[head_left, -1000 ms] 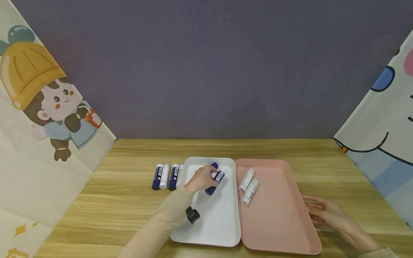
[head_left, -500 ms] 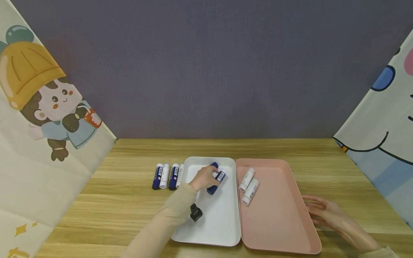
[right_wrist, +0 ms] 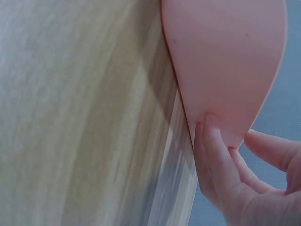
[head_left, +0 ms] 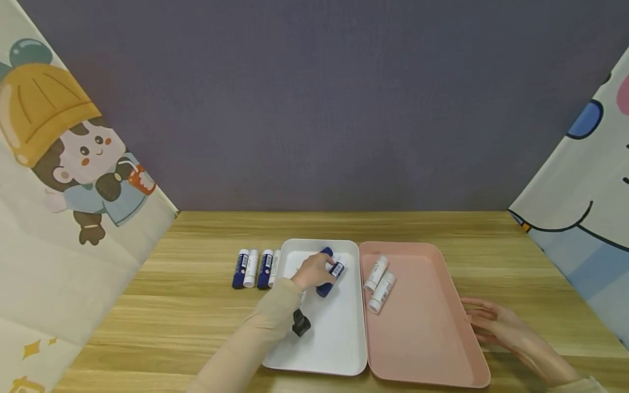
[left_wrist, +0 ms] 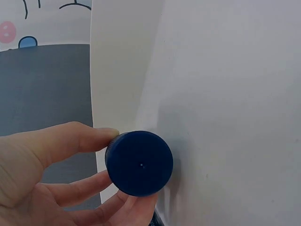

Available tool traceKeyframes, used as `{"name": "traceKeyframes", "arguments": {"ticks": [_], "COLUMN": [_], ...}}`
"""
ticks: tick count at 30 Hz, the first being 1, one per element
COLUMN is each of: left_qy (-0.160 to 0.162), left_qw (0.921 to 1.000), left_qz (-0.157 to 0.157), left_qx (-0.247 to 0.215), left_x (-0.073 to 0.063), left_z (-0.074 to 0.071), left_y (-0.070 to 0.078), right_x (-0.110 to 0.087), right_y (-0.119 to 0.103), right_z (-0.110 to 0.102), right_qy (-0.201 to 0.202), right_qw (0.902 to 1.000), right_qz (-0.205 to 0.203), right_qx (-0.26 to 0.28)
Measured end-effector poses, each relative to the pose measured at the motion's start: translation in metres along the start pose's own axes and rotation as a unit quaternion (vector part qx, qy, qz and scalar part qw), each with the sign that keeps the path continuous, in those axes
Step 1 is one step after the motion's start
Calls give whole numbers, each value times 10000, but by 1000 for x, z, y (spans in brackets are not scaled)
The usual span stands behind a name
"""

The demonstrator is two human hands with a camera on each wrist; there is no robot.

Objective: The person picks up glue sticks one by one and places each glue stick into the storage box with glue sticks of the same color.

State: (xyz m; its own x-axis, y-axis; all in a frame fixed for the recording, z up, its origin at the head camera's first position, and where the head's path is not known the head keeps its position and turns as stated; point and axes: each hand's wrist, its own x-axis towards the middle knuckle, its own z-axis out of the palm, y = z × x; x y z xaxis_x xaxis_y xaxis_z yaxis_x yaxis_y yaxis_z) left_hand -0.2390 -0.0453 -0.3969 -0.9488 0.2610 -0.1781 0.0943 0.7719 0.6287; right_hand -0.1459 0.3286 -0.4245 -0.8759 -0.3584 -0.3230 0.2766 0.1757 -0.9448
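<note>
My left hand (head_left: 314,271) pinches a blue glue stick (head_left: 326,287) with a barcode label, low inside the white tray (head_left: 339,349). In the left wrist view the round blue end (left_wrist: 139,163) of this glue stick faces the camera, between thumb and fingers. Another glue stick with a blue end (head_left: 326,251) lies just beyond, mostly hidden by the hand. My right hand (head_left: 501,327) rests against the outer right wall of the pink tray (head_left: 417,349). In the right wrist view its fingers (right_wrist: 214,146) lie extended on that wall, with the thumb at the rim.
Two white glue sticks (head_left: 381,292) lie slanted along the pink tray's left side. Left of the white tray, several blue and white glue sticks (head_left: 250,268) lie in a row on the wooden table (head_left: 162,305). The trays stand side by side; a dark wall (head_left: 334,109) rises behind.
The left hand and wrist have shifted slightly right, the held glue stick moving a little with them. The right hand and the trays look almost unmoved.
</note>
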Motion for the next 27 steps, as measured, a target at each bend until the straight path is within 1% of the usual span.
{"name": "traceKeyframes", "arguments": {"ticks": [6,11,16,18,22,25,27], "left_qy": [-40,-53,-42,-30,55,202,268], "left_qw": [10000,10000,9999,9999,10000,9993,9986], "left_qz": [-20,-36,-47,-36,68,199,281], "left_qx": [-37,-53,-132,-150,3,259,348], "left_x": [-1,-1,0,-1,-4,-8,-12], "left_z": [0,1,1,0,-4,-11,-16], "left_y": [1,-1,-3,-3,-3,-1,0], "right_x": [-2,-2,-2,-3,-3,-3,-3], "right_y": [-2,-3,-3,-3,-3,-2,-2], "right_z": [0,0,0,0,1,1,1], "right_qy": [127,150,246,242,195,169,161], "right_qw": [9998,9997,9993,9993,9996,9997,9998], "right_qz": [64,169,253,229,171,130,120], "right_qx": [-121,29,-96,-148,-132,-88,-31]}}
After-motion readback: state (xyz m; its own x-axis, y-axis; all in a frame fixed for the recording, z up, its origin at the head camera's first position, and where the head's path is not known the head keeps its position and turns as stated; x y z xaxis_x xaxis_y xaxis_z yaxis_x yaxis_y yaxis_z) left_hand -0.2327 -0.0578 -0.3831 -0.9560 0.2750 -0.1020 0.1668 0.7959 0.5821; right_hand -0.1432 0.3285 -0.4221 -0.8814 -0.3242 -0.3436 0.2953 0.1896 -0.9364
